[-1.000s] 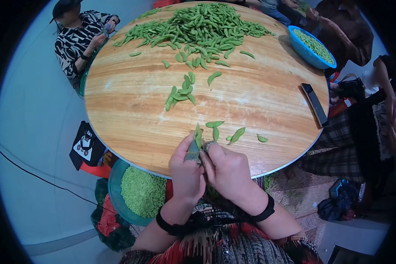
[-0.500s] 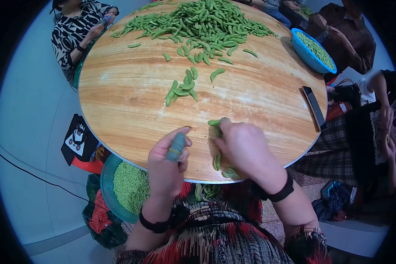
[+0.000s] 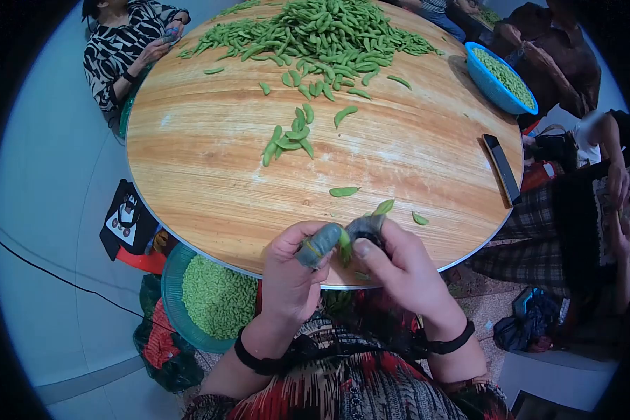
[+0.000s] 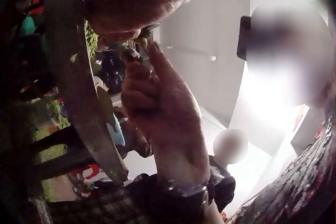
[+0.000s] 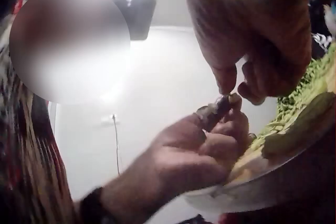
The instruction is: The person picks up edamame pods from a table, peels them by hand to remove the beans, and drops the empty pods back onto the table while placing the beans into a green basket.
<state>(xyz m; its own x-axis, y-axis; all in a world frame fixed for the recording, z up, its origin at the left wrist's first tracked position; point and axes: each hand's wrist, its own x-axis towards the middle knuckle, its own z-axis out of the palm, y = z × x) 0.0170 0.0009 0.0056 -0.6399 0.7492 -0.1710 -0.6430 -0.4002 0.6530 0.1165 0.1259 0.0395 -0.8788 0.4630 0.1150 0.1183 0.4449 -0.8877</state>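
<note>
Both hands meet over the near edge of the table, a green soybean pod between their fingertips. My left hand pinches the pod from the left, a grey-green cover wrapped on its thumb. From the right, my right hand grips at the pod with thumb and curled fingers; a dark wrap covers a finger. Another pod shows just past the right fingertips. One more pod lies on the table beyond the hands. In the right wrist view, the left hand's fingers curl below the pinch.
A big heap of pods covers the far side of the round wooden table; a small cluster lies mid-table. At right are a phone and a blue basin of shelled beans. A teal basin of beans stands below left. Other people sit around.
A second ago the hands were together on a pod, then they parted and my right hand reached to pods on the table. Now they are together again, with a pod between them.
</note>
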